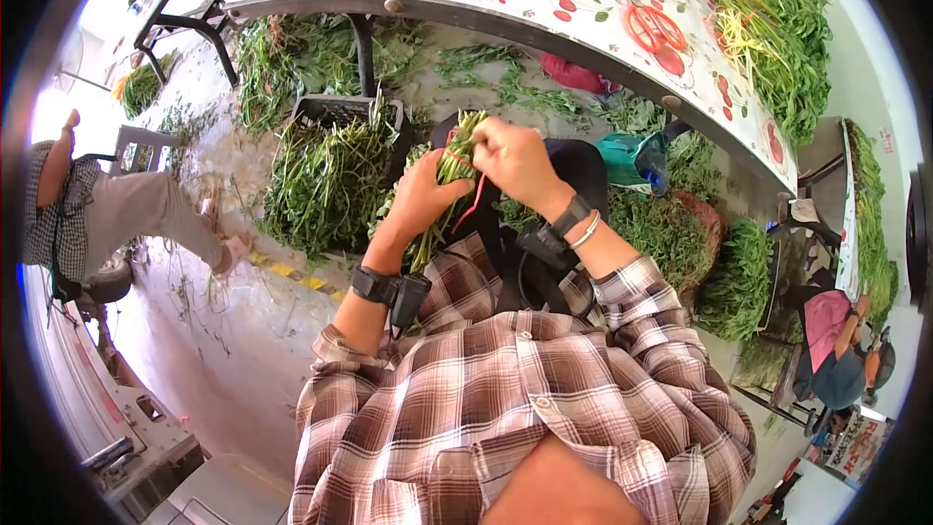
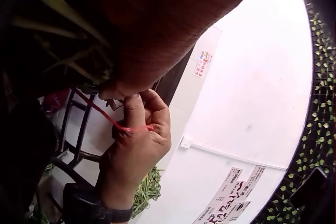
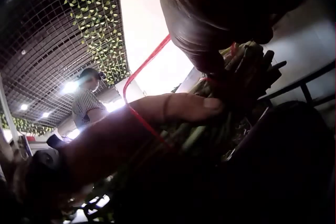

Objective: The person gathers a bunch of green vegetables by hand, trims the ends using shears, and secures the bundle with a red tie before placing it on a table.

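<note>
In the head view a bunch of green leafy stems (image 1: 450, 169) stands over the person's lap, its cut ends pointing up and away. The left hand (image 1: 420, 196) grips it round the middle, thumb across the stems. At the cut ends, the right hand (image 1: 515, 163) pinches a red string (image 1: 477, 202) that passes round the bunch, with a loose length hanging down. The left wrist view shows the string (image 2: 100, 110) running taut to the right hand (image 2: 139, 140) and looped across its fingers. In the right wrist view the stem ends (image 3: 254, 64) stick out beside the left thumb (image 3: 184, 107).
A black crate (image 1: 394, 109) heaped with greens stands left of the knees. Ahead runs a table (image 1: 544, 15) with a fruit-patterned cover, carrying orange-handled scissors (image 1: 656, 29) and piled greens (image 1: 777, 49). A green bag (image 1: 632, 160) lies right. Another person's leg (image 1: 160, 214) shows at left.
</note>
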The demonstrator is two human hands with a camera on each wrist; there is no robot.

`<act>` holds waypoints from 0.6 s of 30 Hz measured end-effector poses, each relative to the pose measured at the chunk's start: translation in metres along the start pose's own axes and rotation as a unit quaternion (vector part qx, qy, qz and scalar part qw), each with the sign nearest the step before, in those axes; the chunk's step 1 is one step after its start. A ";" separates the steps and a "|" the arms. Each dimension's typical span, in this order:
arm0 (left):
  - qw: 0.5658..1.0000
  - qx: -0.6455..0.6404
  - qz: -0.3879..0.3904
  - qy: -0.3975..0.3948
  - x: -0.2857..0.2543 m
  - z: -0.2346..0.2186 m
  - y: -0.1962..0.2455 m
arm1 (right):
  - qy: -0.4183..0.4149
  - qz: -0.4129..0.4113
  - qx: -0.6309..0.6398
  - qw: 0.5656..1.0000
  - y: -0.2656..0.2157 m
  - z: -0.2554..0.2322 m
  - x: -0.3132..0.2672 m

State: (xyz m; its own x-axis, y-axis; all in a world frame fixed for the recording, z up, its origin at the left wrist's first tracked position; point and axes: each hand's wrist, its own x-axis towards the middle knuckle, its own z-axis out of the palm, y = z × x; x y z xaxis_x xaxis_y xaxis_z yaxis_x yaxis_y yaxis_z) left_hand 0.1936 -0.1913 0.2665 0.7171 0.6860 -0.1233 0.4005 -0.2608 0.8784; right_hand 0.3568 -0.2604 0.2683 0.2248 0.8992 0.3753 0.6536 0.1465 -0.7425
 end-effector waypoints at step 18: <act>0.963 -0.263 -0.035 -0.045 -0.041 -0.065 -0.002 | -0.078 0.209 0.193 0.955 0.044 -0.047 -0.002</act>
State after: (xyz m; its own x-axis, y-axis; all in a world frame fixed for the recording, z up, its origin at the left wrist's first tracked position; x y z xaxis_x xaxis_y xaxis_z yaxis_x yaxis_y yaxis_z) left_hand 0.1265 -0.1748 0.2992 0.7545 0.6219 -0.2095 0.1226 0.1800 0.9760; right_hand 0.4189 -0.2754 0.2610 0.2774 0.9586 -0.0648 0.2084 -0.1259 -0.9699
